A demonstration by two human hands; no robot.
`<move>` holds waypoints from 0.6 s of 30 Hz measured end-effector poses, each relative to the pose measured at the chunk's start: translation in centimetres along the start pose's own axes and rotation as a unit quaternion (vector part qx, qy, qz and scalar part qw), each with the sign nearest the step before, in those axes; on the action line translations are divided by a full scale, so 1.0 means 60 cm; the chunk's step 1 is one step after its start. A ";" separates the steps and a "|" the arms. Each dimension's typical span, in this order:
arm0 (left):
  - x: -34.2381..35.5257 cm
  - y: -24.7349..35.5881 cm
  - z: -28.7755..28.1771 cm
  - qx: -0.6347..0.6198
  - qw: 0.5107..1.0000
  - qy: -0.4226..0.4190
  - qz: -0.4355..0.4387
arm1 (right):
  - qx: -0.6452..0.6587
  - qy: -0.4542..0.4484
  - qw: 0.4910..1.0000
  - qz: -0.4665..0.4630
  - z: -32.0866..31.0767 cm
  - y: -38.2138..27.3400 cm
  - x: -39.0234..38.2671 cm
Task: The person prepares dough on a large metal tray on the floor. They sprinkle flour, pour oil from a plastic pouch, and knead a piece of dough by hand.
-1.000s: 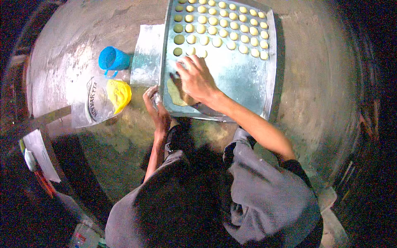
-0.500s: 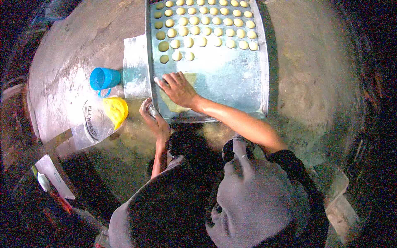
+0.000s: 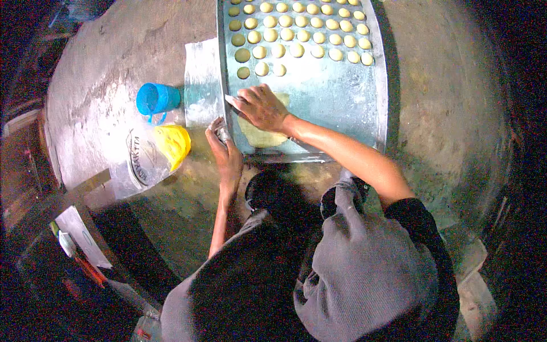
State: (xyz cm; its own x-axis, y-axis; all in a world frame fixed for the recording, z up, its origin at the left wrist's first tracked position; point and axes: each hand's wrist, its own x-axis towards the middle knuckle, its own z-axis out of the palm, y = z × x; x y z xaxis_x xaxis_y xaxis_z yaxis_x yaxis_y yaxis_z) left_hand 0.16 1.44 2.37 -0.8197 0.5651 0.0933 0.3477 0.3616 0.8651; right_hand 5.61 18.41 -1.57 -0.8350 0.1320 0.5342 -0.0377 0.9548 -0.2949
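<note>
My right hand [image 3: 263,108] is palm down over a flat, pale yellow sheet of dough [image 3: 259,138], with its fingers curled. A whitish tip shows beside its thumb side; whether it is a floury finger or something held, I cannot tell. Beside the tray's left edge is my left hand [image 3: 227,154], its fingers bent together around a pale, floury thing too unclear to name. Rows of small round dough pieces [image 3: 296,51] cover the far part of the metal tray [image 3: 336,114]. Dough beneath my right hand is partly hidden.
Left of the tray lie a whitish, floury sheet [image 3: 202,85], a blue mug [image 3: 156,98] and a clear bag with yellow contents [image 3: 171,147]. My knee, in grey cloth [image 3: 364,251], is close to the near side. A concrete floor [image 3: 439,97] surrounds the tray.
The whole view has shifted, so the tray and both hands appear farther right and slightly higher. Against the tray, my hands have barely moved; their curled poses look much the same.
</note>
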 end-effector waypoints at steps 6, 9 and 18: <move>0.010 -0.036 0.002 -0.003 0.998 0.009 0.058 | 0.005 -0.066 0.998 0.018 -0.022 0.011 0.018; 0.003 -0.036 0.000 0.009 0.997 0.021 0.072 | 0.045 -0.088 0.994 0.051 -0.046 0.010 0.003; 0.004 -0.032 0.004 0.000 0.997 0.029 0.067 | 0.021 -0.170 0.985 0.017 -0.082 0.035 -0.034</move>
State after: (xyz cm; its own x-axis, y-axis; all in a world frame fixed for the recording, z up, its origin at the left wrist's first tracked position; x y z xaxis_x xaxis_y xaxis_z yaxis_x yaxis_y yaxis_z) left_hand -0.60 1.06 0.60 -0.7913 0.5638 0.2364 0.4558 0.2864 0.8427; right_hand 9.93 21.46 0.60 -0.9717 0.0599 0.2286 -0.0231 0.9387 -0.3440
